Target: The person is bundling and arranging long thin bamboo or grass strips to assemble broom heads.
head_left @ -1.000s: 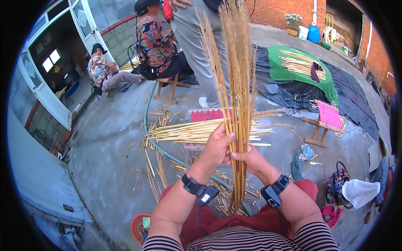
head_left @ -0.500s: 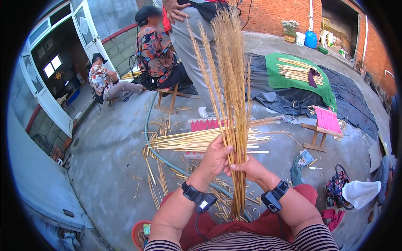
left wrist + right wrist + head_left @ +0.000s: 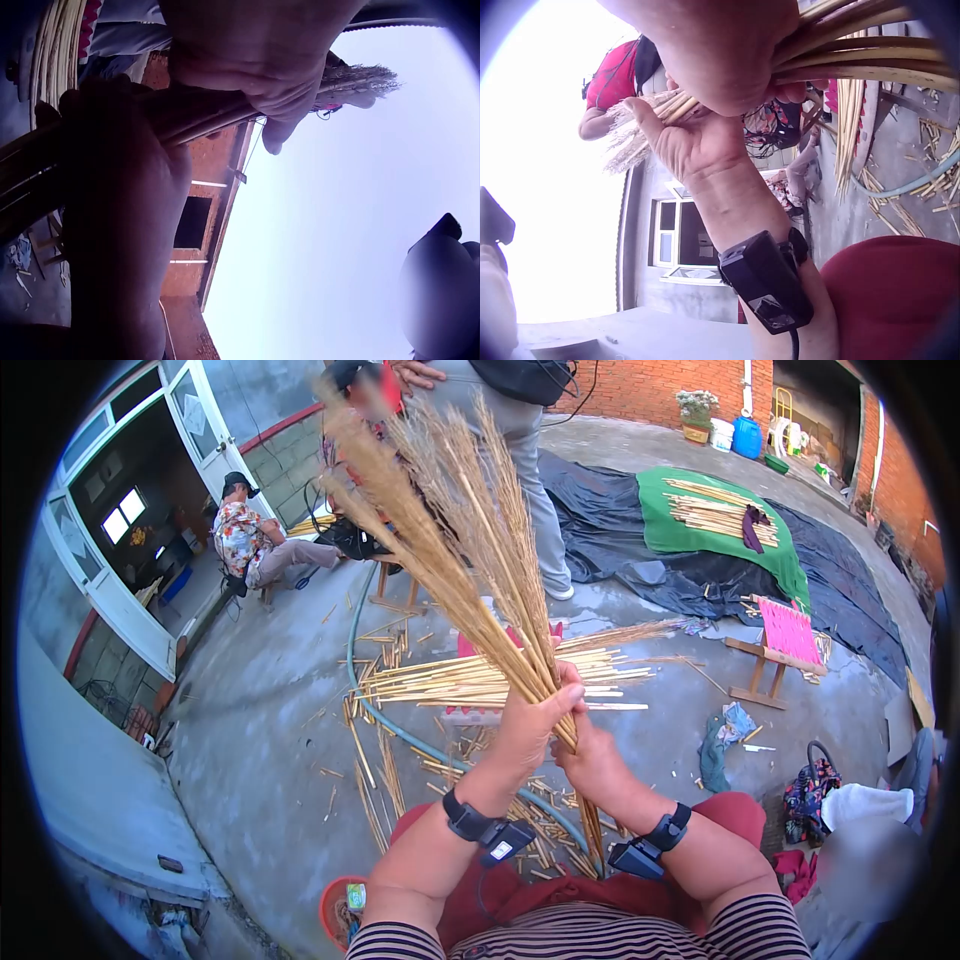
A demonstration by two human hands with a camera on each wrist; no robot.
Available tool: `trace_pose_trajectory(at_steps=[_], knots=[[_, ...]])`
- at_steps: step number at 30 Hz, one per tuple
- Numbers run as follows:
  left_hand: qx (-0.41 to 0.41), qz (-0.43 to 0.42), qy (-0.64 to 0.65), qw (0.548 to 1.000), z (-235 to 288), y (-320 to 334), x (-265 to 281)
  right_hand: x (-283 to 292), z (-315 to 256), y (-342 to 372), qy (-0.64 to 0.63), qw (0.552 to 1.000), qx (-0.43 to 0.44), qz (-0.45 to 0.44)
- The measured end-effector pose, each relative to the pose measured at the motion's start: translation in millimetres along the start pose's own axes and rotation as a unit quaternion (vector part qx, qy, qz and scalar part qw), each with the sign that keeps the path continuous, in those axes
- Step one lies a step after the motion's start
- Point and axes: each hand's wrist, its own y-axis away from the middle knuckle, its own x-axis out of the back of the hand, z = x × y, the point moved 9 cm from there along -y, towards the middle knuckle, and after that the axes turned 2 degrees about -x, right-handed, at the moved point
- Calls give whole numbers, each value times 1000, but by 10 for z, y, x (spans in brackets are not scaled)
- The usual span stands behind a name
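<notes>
A bundle of dry reed stalks [image 3: 497, 637] with feathery tops leans to the upper left in the head view. My left hand [image 3: 533, 723] grips it around the middle, thumb across the stalks. Just below and to the right, my right hand [image 3: 592, 754] is closed round the lower stalks, touching or nearly touching the left. The stalk ends reach down to my lap. In the right wrist view several thick stalks [image 3: 870, 64] stick out past my right hand [image 3: 712, 45], with my left hand [image 3: 709, 146] behind it.
Pale cut stalks [image 3: 440, 685] lie across a pink-topped stool ahead. A hose [image 3: 400, 732] curves over the floor among short stalk pieces. A second pink stool [image 3: 790, 635] stands right, near a green cloth [image 3: 665, 540] bearing stalks. One person stands ahead; others sit at the left.
The feathery tops have swung from upright to the upper left. My hands have turned with the bundle, and the right has moved slightly lower. The standing person has shifted.
</notes>
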Motion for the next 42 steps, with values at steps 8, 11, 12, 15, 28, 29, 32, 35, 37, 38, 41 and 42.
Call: trace_pose_trajectory(at_steps=[8,11,12,15,28,29,32,35,37,38,41,42], knots=[[30,-7,126,992,-96,-64,10,-37,73,-4,-52,998,-23,12],[36,-14,141,989,-107,-49,0,-73,59,22,-130,991,-43,-7],[37,-15,141,989,-130,-46,22,-89,53,30,-159,986,-49,-9],[41,-13,139,989,-127,-28,42,-132,72,24,-174,983,-47,-16],[63,32,117,991,-141,5,113,-283,98,21,-185,975,-81,-88],[61,33,118,991,-138,5,113,-297,119,19,-188,975,-81,-92],[58,31,117,991,-139,7,102,-302,135,22,-188,975,-83,-89],[61,28,111,992,-150,9,97,-303,148,33,-187,975,-85,-85],[65,31,109,991,-167,12,100,-306,161,40,-189,974,-88,-84],[66,32,109,991,-174,14,100,-308,170,42,-191,974,-89,-83],[69,29,106,992,-188,17,94,-314,205,44,-184,975,-94,-78],[69,25,105,992,-191,17,88,-317,223,45,-180,976,-96,-76]])
